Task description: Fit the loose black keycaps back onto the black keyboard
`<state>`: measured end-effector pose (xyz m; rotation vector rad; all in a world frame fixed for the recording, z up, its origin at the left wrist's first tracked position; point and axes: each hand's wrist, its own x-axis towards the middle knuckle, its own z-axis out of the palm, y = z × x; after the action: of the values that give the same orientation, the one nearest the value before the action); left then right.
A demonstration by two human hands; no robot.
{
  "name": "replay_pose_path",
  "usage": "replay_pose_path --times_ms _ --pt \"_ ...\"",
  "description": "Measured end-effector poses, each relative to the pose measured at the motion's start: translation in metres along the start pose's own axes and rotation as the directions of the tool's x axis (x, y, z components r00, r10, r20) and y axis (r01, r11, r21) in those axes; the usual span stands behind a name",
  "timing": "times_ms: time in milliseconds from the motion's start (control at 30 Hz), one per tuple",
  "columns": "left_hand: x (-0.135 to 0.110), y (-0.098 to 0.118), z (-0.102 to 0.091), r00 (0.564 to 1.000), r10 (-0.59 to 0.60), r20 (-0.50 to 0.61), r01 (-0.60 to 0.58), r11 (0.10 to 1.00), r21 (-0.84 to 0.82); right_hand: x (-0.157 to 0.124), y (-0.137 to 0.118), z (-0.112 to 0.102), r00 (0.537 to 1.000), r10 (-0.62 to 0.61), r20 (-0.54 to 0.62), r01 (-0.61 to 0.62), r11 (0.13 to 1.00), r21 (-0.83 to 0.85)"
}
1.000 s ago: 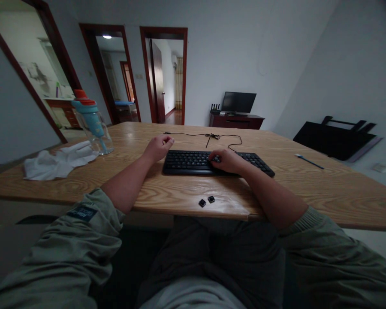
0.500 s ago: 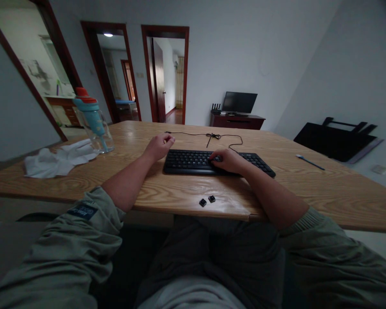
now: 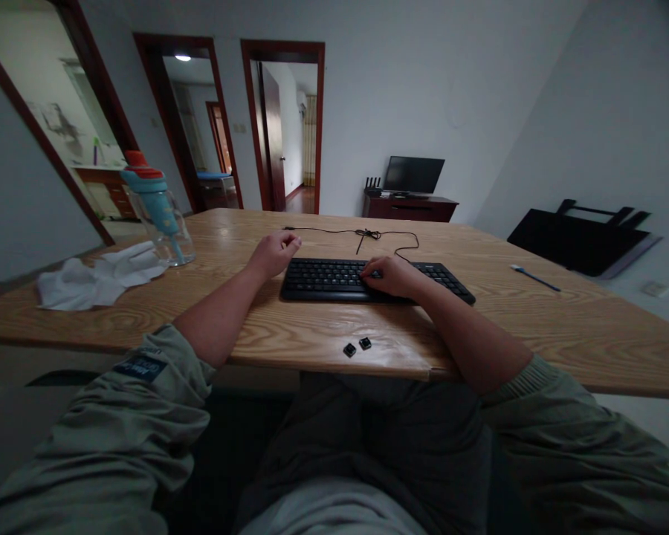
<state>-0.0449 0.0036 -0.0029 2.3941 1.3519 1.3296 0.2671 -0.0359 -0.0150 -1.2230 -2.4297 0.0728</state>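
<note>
A black keyboard (image 3: pixel 328 281) lies flat on the wooden table in front of me. At its upper left corner rests my left hand (image 3: pixel 275 254), closed in a loose curl, with nothing visible in it. My right hand (image 3: pixel 393 276) is over the keys right of the middle. Its thumb and fingertips come together in a pinch down at the keys; what is between them is too small and hidden to make out. Nearer to me, by the table's front edge, two small black keycaps (image 3: pixel 349 349) lie side by side.
The keyboard's cable (image 3: pixel 368 234) runs behind it, partly bundled. On the left are a clear bottle (image 3: pixel 170 230) with a blue and red lid and crumpled white tissue (image 3: pixel 97 282). A thin dark brush (image 3: pixel 537 278) lies on the right of the wooden table (image 3: pixel 290 334).
The whole view has shifted very slightly. Both hands keep almost the same pose, and the keyboard and keycaps stay in place.
</note>
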Motion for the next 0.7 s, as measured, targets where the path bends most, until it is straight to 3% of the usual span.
replay_pose_path --times_ms 200,467,567,700 --pt "-0.002 0.002 0.001 1.000 0.019 0.017 -0.019 1.000 0.025 0.003 0.002 0.003 0.999 0.032 -0.002 -0.032 0.999 -0.043" --pt "-0.010 0.029 0.012 0.967 0.171 0.190 -0.186 0.980 0.063 -0.001 -0.012 0.005 0.999 0.039 0.032 -0.034 0.990 -0.135" --pt "-0.013 0.033 0.011 0.957 0.186 0.223 -0.211 0.973 0.092 -0.005 -0.010 0.009 0.999 0.035 -0.035 -0.039 0.994 -0.101" --pt "-0.013 0.031 0.007 0.955 0.178 0.239 -0.211 0.970 0.122 -0.008 0.006 0.007 0.971 0.040 -0.235 -0.023 0.997 0.075"
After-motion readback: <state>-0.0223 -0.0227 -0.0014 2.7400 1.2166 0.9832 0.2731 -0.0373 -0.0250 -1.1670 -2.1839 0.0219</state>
